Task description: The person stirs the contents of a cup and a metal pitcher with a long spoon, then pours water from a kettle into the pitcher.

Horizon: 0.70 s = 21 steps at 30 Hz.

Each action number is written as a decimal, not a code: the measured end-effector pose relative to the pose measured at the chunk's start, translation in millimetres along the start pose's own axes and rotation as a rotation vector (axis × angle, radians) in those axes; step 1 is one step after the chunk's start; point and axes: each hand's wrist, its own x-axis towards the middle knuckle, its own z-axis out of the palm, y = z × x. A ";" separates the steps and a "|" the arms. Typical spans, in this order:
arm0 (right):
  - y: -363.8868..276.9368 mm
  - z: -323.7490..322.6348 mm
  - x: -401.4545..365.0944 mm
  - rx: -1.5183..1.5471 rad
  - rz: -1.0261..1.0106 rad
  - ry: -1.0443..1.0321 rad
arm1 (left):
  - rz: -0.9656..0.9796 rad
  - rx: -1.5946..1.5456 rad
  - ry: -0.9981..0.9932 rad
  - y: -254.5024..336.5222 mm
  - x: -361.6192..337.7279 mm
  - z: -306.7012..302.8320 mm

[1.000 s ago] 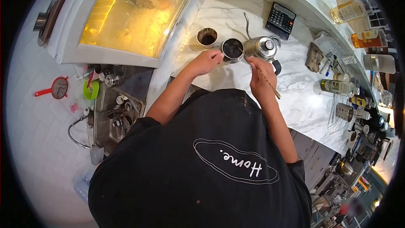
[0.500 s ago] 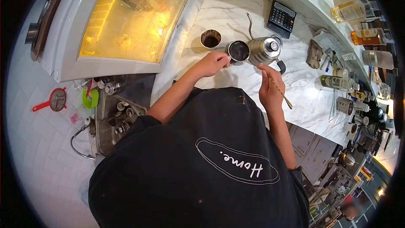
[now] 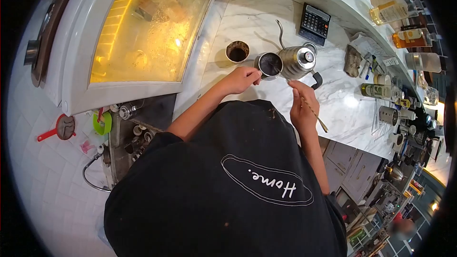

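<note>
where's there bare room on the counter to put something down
The widest bare patch of counter lies between the right hand and kettle on one side and the cloth and green bottle on the other. Another is behind the stained cup, between the glass-fronted case and the kettle's spout. It's crowded between metal cup and kettle.

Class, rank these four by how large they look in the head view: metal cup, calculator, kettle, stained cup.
1. Kettle
2. Calculator
3. Metal cup
4. Stained cup, only slightly smaller than the metal cup
</note>
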 end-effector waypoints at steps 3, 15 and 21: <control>-1.7 11.2 6.8 0.005 -0.028 0.034 | -0.013 -0.025 -0.015 -8.2 0.3 3.1; -6.4 5.4 9.5 -0.006 -0.003 0.001 | -0.018 -0.026 -0.095 -7.3 5.5 -3.5; 3.9 -5.7 10.2 0.008 0.065 0.025 | -0.029 -0.045 -0.091 0.4 2.0 -4.0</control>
